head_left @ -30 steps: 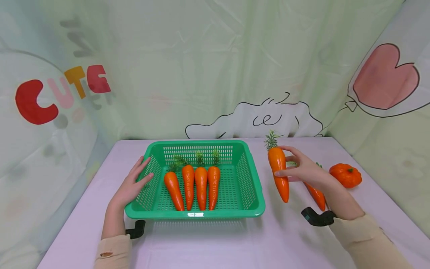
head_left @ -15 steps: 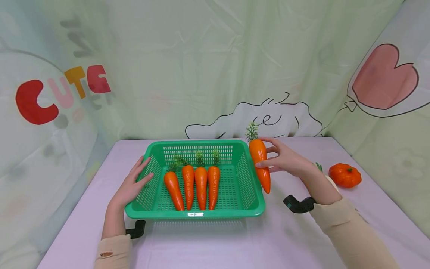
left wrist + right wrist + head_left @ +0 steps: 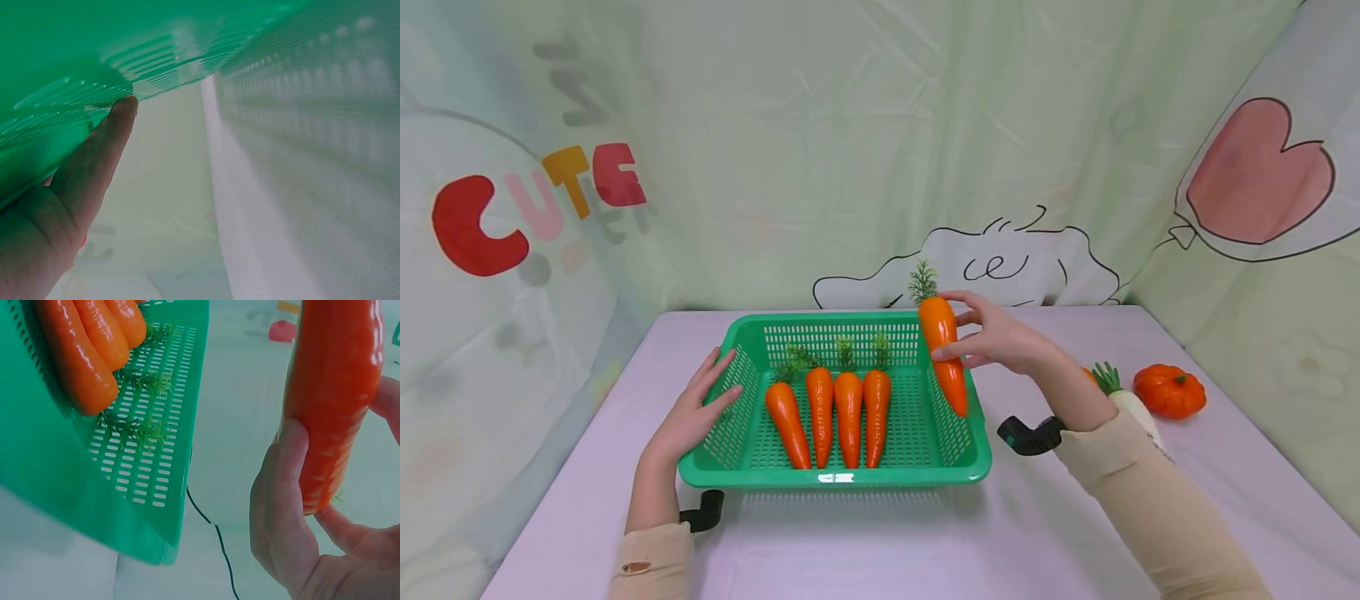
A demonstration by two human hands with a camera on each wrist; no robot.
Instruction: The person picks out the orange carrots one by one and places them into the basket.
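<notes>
My right hand (image 3: 1000, 337) pinches an orange carrot (image 3: 943, 350) with a feathery green top between thumb and fingers. It holds the carrot above the right wall of the green basket (image 3: 835, 477). In the right wrist view, this carrot (image 3: 334, 400) stands to the right of the basket's rim. Several carrots (image 3: 848, 421) lie side by side on the basket floor, green tops toward the back. At the basket's left side is my left hand (image 3: 688, 421), its fingers fairly straight. The left wrist view shows a finger (image 3: 103, 153) touching the slotted green wall from outside.
On the right of the table (image 3: 850, 550) lie an orange pumpkin (image 3: 1170, 391) and a white radish (image 3: 1131, 406) with green leaves, partly behind my right forearm. A bit of something orange (image 3: 1087, 375) shows beside the radish. A printed curtain (image 3: 790, 167) hangs behind the table.
My right hand has carried the carrot leftward and somewhat up, from the table's right side to above the basket's right wall. The left hand and basket have stayed put. The radish has come into view.
</notes>
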